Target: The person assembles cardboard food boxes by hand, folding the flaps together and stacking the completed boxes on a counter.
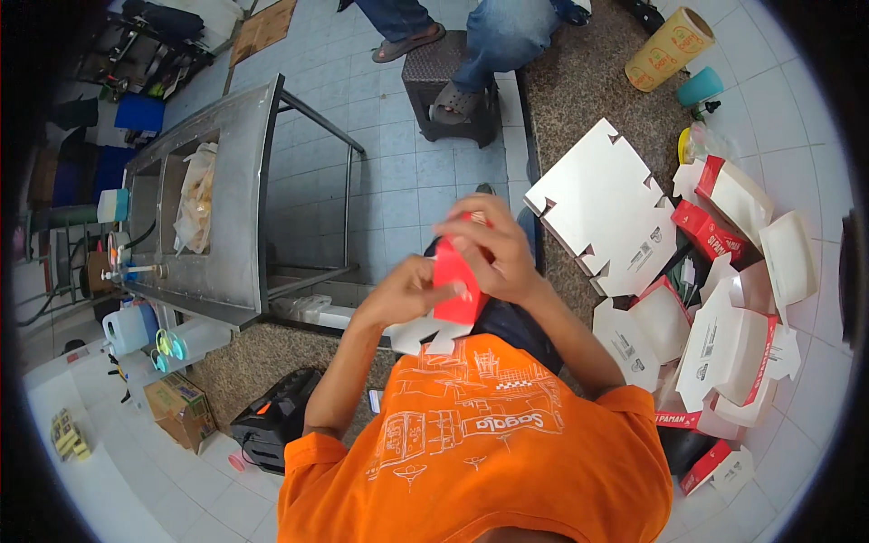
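A red and white cardboard food box (pixel 455 281) is held up in front of my body, its red side showing. My left hand (pixel 407 291) grips its left side, the thumb pressed on the red face. Around the top and right edge are the bent fingers of my right hand (pixel 493 249). White notched cardboard flaps (pixel 430 335) show below the red face, close to my lap; I cannot tell whether they belong to the same box. On the counter at my right lies a stack of flat white box blanks (pixel 602 204) with notched edges.
Several folded red and white boxes (pixel 724 348) are heaped at the right. A yellow roll (pixel 670 50) and a teal cup (pixel 700 86) stand beyond the blanks. A metal sink table (pixel 240 190) is at the left. Another person's feet (pixel 457 100) rest by a dark stool (pixel 434 68).
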`<control>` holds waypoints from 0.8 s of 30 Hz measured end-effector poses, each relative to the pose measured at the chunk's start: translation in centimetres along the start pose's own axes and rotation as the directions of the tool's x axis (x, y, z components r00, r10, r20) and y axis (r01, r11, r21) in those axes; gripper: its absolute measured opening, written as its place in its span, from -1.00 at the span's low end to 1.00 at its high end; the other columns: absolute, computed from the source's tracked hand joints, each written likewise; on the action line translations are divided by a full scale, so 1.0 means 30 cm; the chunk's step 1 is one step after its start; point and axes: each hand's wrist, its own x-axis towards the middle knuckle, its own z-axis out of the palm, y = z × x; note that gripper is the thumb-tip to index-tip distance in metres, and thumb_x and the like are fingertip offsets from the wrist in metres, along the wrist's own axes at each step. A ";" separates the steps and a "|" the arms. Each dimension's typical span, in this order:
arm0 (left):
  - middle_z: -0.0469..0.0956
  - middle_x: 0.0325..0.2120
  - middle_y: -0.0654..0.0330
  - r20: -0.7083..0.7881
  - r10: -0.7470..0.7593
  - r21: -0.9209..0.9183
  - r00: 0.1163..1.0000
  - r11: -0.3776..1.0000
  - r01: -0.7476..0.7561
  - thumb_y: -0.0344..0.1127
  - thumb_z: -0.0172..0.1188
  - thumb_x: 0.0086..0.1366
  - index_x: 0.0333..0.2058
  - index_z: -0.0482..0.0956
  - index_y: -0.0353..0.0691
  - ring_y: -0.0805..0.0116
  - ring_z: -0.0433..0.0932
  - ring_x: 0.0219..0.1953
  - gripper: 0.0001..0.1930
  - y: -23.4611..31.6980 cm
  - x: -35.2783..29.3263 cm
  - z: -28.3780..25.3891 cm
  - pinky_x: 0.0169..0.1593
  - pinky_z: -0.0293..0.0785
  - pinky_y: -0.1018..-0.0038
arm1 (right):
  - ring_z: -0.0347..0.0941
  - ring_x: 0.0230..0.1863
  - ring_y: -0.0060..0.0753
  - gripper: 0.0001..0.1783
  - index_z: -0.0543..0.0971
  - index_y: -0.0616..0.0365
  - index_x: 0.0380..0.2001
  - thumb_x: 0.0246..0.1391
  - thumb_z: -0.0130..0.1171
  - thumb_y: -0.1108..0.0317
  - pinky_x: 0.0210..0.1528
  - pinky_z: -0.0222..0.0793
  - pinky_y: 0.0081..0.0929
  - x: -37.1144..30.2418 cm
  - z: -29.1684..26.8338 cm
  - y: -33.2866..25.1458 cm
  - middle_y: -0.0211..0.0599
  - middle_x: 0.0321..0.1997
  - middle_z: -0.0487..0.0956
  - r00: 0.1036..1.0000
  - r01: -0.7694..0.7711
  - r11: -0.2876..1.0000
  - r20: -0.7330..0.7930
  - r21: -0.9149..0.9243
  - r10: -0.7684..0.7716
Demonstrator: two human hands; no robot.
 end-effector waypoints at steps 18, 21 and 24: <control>0.66 -0.24 0.12 -0.736 0.384 -0.094 0.558 0.759 -0.645 -0.07 0.02 0.60 -0.17 0.55 -0.33 0.42 0.66 -0.23 -0.62 0.116 0.119 -0.017 -0.11 0.58 0.46 | 0.62 0.04 -0.19 -0.61 0.71 0.19 -0.07 -0.02 0.48 0.37 0.05 0.58 -0.31 0.151 0.016 -0.030 -0.21 -0.06 0.72 0.999 0.050 0.998 -0.004 0.029 -0.050; 0.68 -0.19 0.06 -0.700 0.371 -0.192 0.611 0.726 -0.661 -0.04 -0.01 0.60 -0.10 0.59 -0.39 0.32 0.69 -0.16 -0.56 0.066 0.105 -0.018 -0.02 0.62 0.39 | 0.64 0.01 -0.19 -0.76 0.75 0.20 -0.26 -0.05 0.48 0.40 0.02 0.60 -0.33 0.140 0.032 -0.054 -0.26 -0.20 0.74 0.994 0.096 0.995 -0.059 -0.025 -0.097; 0.68 -0.20 0.05 -0.730 0.302 -0.249 0.613 0.718 -0.650 -0.04 0.00 0.60 -0.12 0.58 -0.38 0.34 0.69 -0.17 -0.57 0.062 0.135 0.067 -0.02 0.61 0.40 | 0.64 0.00 -0.18 -0.81 0.73 0.21 -0.34 -0.08 0.48 0.42 0.00 0.61 -0.33 0.142 0.055 -0.014 -0.28 -0.27 0.72 0.987 0.089 0.989 -0.122 -0.118 -0.103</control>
